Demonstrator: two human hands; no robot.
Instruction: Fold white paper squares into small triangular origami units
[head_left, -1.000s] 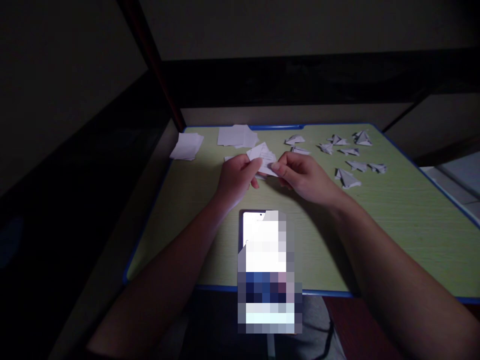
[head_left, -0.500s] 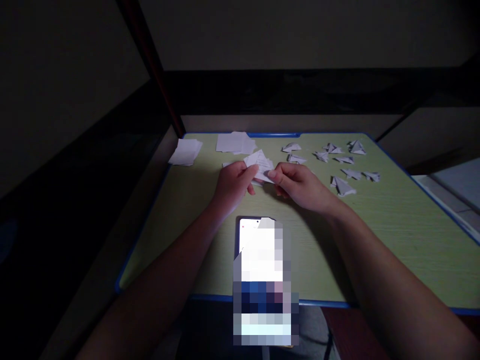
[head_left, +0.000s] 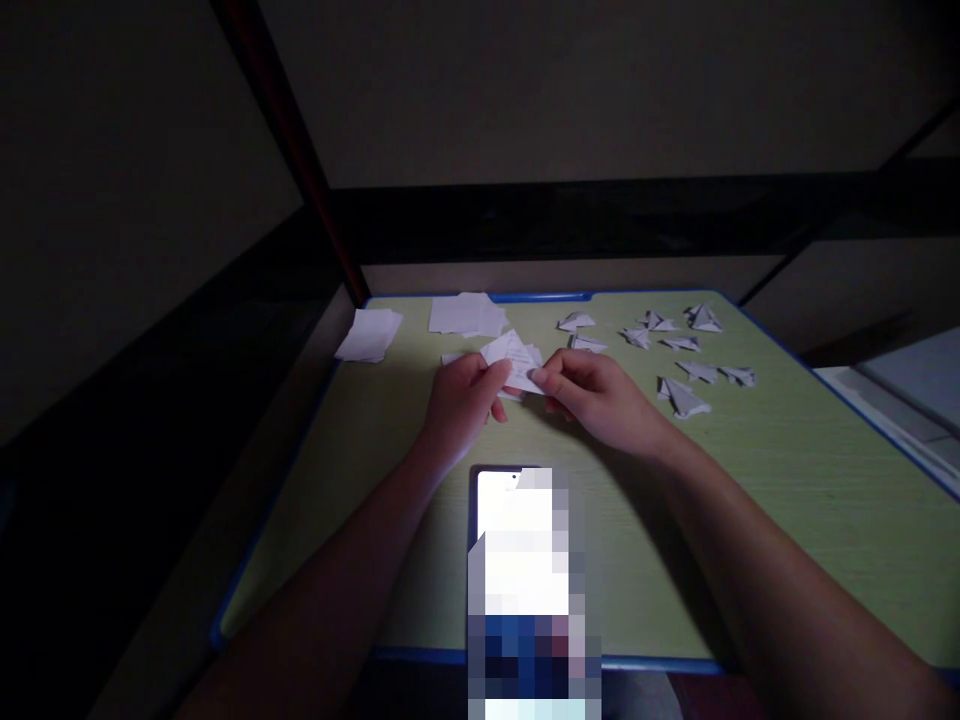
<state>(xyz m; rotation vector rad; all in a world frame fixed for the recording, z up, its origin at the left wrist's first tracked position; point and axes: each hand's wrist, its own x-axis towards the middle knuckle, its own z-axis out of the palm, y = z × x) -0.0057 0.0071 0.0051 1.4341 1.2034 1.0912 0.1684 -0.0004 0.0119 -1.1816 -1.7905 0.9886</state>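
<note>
Between my two hands is a white sheet of folded paper (head_left: 513,357) with a pointed top and printed lines on it. My left hand (head_left: 463,400) pinches its left side, thumb on top. On its lower right corner the thumb and fingers of my right hand (head_left: 589,392) are closed. Both hands hold it just above the table. Behind it more white paper shows in part, mostly covered by my hands. A phone (head_left: 491,490) with a bright screen lies below my hands, its lower part blurred out by blocks.
The light green table (head_left: 795,500) has a blue rim. At its far left lies a stack of paper (head_left: 367,334), with another paper stack (head_left: 465,314) at the back. Several folded paper pieces (head_left: 682,397) are scattered at the back right. A dark wall stands behind.
The whole scene sits lower in the picture as the camera view has tilted up. Both hands keep their grip on the folded paper, with little visible change.
</note>
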